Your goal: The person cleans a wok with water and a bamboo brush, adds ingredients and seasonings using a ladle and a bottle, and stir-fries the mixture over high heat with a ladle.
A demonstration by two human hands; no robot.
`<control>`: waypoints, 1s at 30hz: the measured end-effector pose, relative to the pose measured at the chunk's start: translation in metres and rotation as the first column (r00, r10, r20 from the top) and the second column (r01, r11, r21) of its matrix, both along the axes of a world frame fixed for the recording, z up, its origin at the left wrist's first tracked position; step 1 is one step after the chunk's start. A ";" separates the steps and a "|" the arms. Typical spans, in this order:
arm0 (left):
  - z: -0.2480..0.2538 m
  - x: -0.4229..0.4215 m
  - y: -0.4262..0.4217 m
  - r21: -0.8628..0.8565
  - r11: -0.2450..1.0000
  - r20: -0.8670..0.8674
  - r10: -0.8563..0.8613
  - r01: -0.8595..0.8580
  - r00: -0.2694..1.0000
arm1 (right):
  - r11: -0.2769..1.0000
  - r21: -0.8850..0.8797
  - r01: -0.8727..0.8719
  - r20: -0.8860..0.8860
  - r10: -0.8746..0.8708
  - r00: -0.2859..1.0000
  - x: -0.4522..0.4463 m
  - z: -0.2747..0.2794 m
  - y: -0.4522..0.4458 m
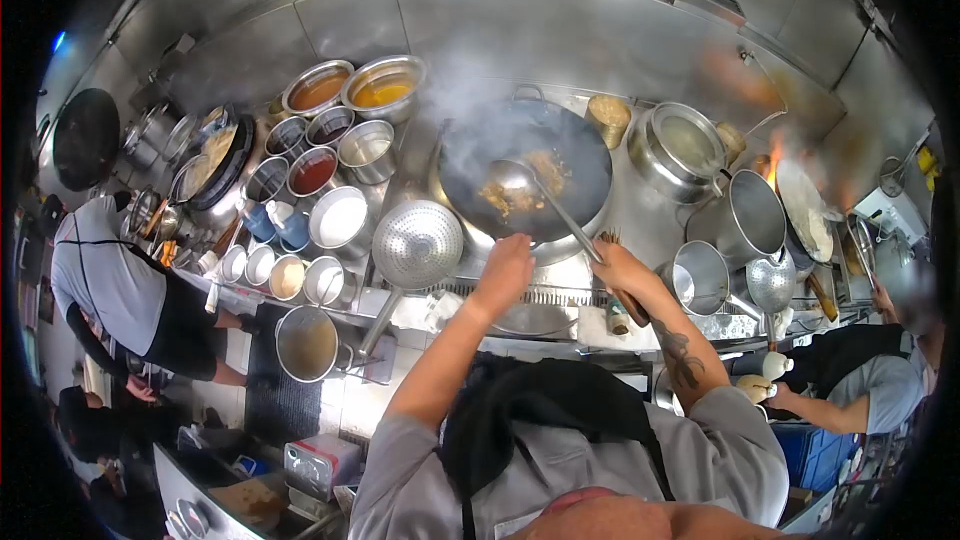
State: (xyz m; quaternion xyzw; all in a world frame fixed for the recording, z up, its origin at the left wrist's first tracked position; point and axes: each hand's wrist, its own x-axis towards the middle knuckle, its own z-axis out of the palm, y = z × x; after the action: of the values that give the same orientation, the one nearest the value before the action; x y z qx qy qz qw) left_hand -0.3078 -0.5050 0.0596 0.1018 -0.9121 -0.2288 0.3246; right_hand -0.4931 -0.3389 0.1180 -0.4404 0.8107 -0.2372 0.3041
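A dark wok (pixel 470 190) steams on the stove, with browned bits of food (pixel 555 168) in it. My left hand (pixel 508 262) is closed at the wok's near edge; what it grips there is hidden under the fingers. My right hand (pixel 617 268) is wrapped round the handle of a metal ladle (pixel 512 178), whose bowl rests in the wok among the food. Just left of the wok lies a perforated strainer (pixel 417 244). Below my right hand, a brown-handled utensil (pixel 632 308) sits at the stove's front edge.
Bowls of orange liquid (pixel 382 92), a pot of red sauce (pixel 313 171) and a pot of white contents (pixel 338 217) stand left. Metal pots (pixel 757 212) and a flaming wok (pixel 803 208) are right. Co-workers stand left (pixel 115 265) and right (pixel 880 390).
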 end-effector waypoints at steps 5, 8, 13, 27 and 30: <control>-0.055 -0.039 -0.028 0.011 0.998 0.190 -0.063 0.062 0.980 | 0.996 -0.078 0.034 -0.130 -0.044 0.991 -0.020 -0.032 -0.006; -0.055 -0.044 -0.026 -0.075 0.995 0.210 -0.041 0.058 0.977 | 0.961 -0.253 0.109 -0.546 -0.235 0.804 -0.029 -0.096 -0.018; -0.058 -0.040 -0.023 0.002 0.999 0.150 -0.054 0.054 0.987 | 0.993 -0.073 0.090 -0.181 -0.102 0.978 0.016 -0.044 -0.033; -0.043 -0.038 -0.030 0.059 0.995 0.205 -0.093 0.082 0.974 | 0.948 -0.162 0.272 -0.247 -0.306 0.919 0.026 -0.071 -0.009; -0.054 -0.043 -0.025 0.005 0.998 0.201 -0.067 0.067 0.977 | 0.949 -0.082 0.304 0.101 -0.295 0.950 0.035 -0.046 -0.023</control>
State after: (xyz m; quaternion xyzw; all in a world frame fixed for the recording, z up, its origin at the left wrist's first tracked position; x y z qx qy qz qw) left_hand -0.3503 -0.5297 0.0059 0.0934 -0.9433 -0.2273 0.2232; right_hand -0.4581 -0.3619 0.0719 -0.3156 0.8416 -0.3388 0.2780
